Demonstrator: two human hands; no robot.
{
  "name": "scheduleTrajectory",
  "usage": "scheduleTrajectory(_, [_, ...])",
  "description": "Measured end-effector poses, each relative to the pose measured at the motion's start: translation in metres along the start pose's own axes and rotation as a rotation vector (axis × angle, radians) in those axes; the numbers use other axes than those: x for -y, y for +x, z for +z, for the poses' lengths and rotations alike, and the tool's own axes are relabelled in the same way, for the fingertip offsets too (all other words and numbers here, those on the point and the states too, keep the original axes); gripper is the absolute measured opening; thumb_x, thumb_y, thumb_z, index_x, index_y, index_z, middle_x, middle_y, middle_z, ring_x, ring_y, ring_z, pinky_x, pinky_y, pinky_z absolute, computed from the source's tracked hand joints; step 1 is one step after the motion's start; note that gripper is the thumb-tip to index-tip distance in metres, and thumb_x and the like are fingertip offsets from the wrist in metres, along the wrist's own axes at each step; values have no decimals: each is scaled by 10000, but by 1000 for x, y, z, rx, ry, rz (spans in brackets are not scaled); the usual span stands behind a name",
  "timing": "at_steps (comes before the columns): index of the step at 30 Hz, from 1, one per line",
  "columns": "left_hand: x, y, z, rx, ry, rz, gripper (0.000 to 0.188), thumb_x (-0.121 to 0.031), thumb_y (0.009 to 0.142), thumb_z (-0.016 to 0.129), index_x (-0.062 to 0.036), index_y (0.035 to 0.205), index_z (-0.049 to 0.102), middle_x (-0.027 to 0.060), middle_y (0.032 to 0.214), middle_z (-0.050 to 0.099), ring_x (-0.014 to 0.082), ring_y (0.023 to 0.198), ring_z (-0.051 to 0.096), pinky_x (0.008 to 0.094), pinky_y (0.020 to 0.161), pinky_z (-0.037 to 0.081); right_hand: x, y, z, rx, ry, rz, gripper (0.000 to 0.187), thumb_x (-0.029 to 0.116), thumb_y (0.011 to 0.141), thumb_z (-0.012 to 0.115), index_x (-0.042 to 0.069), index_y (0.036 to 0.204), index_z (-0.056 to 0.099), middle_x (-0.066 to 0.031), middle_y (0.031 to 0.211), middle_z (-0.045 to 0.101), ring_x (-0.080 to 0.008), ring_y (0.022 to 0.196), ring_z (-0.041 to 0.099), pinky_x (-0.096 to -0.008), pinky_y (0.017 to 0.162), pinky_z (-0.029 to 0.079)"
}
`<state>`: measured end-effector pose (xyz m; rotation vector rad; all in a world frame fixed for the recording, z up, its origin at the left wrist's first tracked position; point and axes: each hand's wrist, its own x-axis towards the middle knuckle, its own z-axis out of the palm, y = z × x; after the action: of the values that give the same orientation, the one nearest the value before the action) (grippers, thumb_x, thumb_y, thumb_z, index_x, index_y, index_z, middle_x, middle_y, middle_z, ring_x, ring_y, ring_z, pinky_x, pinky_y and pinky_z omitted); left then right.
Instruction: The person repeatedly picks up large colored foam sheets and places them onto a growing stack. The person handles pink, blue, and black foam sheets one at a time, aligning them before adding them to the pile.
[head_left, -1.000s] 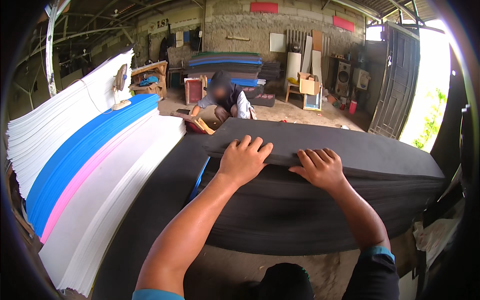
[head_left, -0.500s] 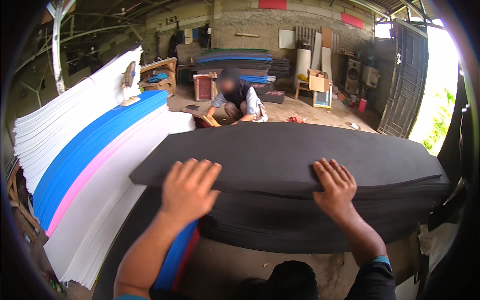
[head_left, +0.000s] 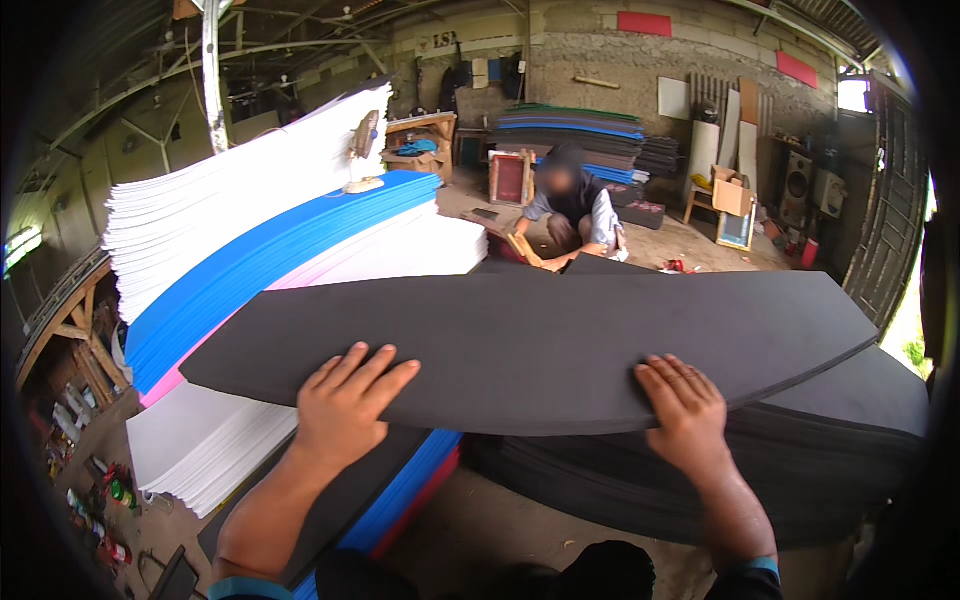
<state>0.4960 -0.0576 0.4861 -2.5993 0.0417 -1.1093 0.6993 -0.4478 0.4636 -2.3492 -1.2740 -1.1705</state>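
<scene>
A long black foam sheet point(head_left: 530, 345), or a thin layer of several, lies across in front of me. My left hand point(head_left: 350, 400) grips its near edge left of the middle, fingers spread on top. Further right, my right hand point(head_left: 687, 405) holds the same edge with its fingers together on the top face. Both thumbs are mostly hidden at or under the edge. Beneath and to the right is a thick stack of black sheets point(head_left: 690, 480), whose top shows at the right. The held piece sits askew over it and overhangs toward the left.
White point(head_left: 240, 185), blue point(head_left: 290, 250) and pink sheets are piled at the left, with a small fan point(head_left: 362, 150) on top. Beyond the black sheet a person point(head_left: 575, 205) crouches, hands on a wooden frame point(head_left: 525, 250). Bottles and tools litter the floor at lower left.
The upper black foam piece has slid left and toward me off the stack, baring the stack's top at right. Both hands moved with it. My view has turned left.
</scene>
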Motion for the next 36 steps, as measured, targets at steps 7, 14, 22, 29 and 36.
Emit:
scheduleTrajectory(7, [71, -85, -65, 8, 99, -154, 644, 7, 650, 685, -192, 1248, 821, 59, 1325, 795, 327, 1264, 740, 479, 1015, 597, -52, 6, -19, 50, -8, 96, 651, 27, 643, 769, 134, 1285, 791, -113, 1356, 772, -366, 1330, 697, -573, 1148, 492])
scheduleTrajectory(14, [95, -185, -138, 61, 325, -229, 519, -98, 760, 643, -144, 1247, 816, 88, 1387, 774, 345, 1330, 712, 535, 1066, 572, -32, 58, 23, 55, 104, 28, 678, 26, 718, 815, 254, 1355, 788, -119, 1404, 752, -375, 1367, 672, -570, 1150, 508])
scheduleTrajectory(22, [54, -333, -223, 219, 446, -488, 741, -155, 675, 574, -116, 1397, 734, 149, 1442, 731, 428, 1353, 678, 578, 1102, 541, 93, 123, 116, -100, 296, -253, 780, 52, 657, 877, 292, 1390, 754, -116, 1428, 730, -374, 1352, 678, -578, 1119, 529])
scheduleTrajectory(29, [-24, -449, -255, 311, 467, -772, 696, -131, 749, 569, -92, 1431, 701, 188, 1449, 719, 486, 1370, 653, 595, 1117, 521, 194, 117, 181, -111, 465, -440, 908, 116, 561, 932, 320, 1425, 736, -121, 1442, 719, -384, 1341, 679, -572, 1083, 547])
scheduleTrajectory(36, [-81, -520, -197, 366, 566, -799, 542, -94, 914, 490, -100, 1403, 722, 156, 1469, 720, 457, 1389, 652, 596, 1135, 494, 233, 43, 310, -97, 537, -470, 772, 133, 750, 846, 370, 1471, 706, -51, 1500, 690, -370, 1401, 633, -563, 1136, 531])
